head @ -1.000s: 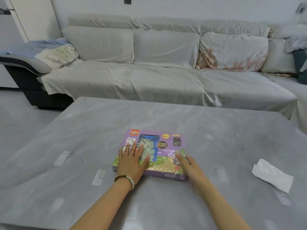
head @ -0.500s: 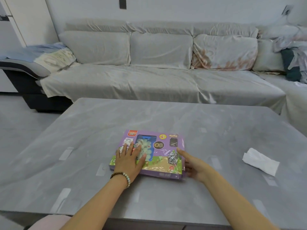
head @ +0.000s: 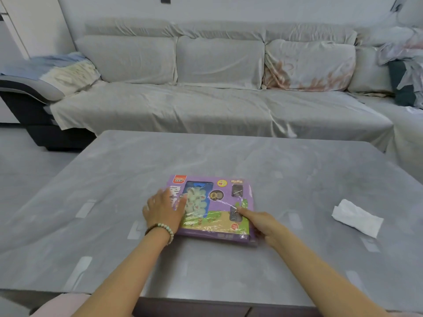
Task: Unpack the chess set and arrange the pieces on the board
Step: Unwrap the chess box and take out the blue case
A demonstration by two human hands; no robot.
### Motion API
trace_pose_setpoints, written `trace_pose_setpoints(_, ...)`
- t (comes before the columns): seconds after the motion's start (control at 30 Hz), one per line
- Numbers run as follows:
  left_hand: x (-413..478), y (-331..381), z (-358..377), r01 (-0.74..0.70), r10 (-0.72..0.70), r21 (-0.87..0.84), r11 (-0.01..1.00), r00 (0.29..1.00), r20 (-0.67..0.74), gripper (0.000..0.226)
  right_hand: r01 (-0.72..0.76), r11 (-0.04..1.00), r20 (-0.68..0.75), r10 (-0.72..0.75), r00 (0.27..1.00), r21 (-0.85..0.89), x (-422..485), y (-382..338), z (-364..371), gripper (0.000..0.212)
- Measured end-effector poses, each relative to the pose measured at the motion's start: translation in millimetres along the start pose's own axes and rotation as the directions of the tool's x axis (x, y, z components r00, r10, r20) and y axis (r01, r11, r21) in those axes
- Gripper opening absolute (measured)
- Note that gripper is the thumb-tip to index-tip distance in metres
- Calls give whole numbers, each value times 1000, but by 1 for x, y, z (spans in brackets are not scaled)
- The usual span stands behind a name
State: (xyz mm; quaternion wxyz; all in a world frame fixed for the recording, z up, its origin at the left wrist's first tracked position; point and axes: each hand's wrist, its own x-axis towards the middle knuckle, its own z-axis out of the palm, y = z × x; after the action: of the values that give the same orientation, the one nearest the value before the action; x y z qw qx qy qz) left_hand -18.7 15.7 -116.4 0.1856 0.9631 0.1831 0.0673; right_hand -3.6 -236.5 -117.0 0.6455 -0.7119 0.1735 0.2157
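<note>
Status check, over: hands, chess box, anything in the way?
Left hand flat on the chess box. Right hand at its near right corner, forefinger on the wrap, grip unclear. Box sealed, flat on table. Tissue off right, apart.

Tissue point(head: 357, 218) on table point(head: 297, 170) — sofa point(head: 206, 104) behind

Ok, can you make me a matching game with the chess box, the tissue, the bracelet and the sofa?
Things:
1 chess box
2 tissue
3 bracelet
4 sofa

Clues:
a white, on the right side of the table
b behind the table
c purple, wrapped in clear film
d worn round the left wrist

Pairs: 1-c, 2-a, 3-d, 4-b.
</note>
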Motion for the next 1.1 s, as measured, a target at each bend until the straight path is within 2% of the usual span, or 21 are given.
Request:
trace_pose_setpoints(0.07, 4, -4, 0, 123, -121, -23, 992, 989, 81, 73, 53, 999, -3, -53, 999, -8, 0, 3, 2, 37)
trace_pose_setpoints(0.13, 5, -6, 0, 161, -146, -127, 979, 982, 120, 72, 75, 997, -1, -75, 997, -11, -2, 4, 3, 40)
trace_pose_setpoints(0.27, 5, -8, -9, 145, -93, -379, 914, 984, 153, 54, 83, 995, -40, -80, 996, 59, -7, 0, -4, 37)
trace_pose_setpoints(0.37, 2, 0, -14, 130, -40, -617, 776, 987, 157, 45, 151, 981, -125, -136, 983, 122, -4, -1, -13, 62)
trace_pose_setpoints(0.4, 1, 5, -15, 140, -48, -675, 725, 987, 153, 43, 160, 977, -144, -140, 980, 140, -4, -1, -16, 60)
trace_pose_setpoints(0.47, 1, 13, -18, 135, -57, -746, 652, 990, 129, 41, 172, 968, -140, -148, 979, 182, -11, -4, -16, 40)
trace_pose_setpoints(0.57, 3, 22, -22, 90, -44, -785, 612, 996, 80, 39, 210, 959, -146, -184, 972, 192, -17, -9, -17, 42)
trace_pose_setpoints(0.63, 6, 22, -22, 111, -60, -795, 596, 994, 94, 40, 239, 946, -144, -211, 967, 218, -19, -12, -21, 43)
trace_pose_setpoints(0.73, 5, 21, -17, 136, -83, -816, 562, 991, 108, 43, 188, 953, -62, -178, 982, 239, -19, -16, -28, 50)
trace_pose_setpoints(0.87, 0, 22, -14, 165, -149, -850, 500, 983, 103, 32, 127, 952, 41, -144, 989, 278, -18, -11, -37, 40)
trace_pose_setpoints(0.97, -2, 21, -8, 210, -218, -845, 491, 969, 114, 36, 108, 939, 29, -124, 992, 326, -18, -4, -36, 40)
trace_pose_setpoints(1.1, -6, 24, 1, 203, -258, -836, 510, 963, 77, 34, 91, 919, 20, -107, 994, 383, -19, 5, -36, 50)
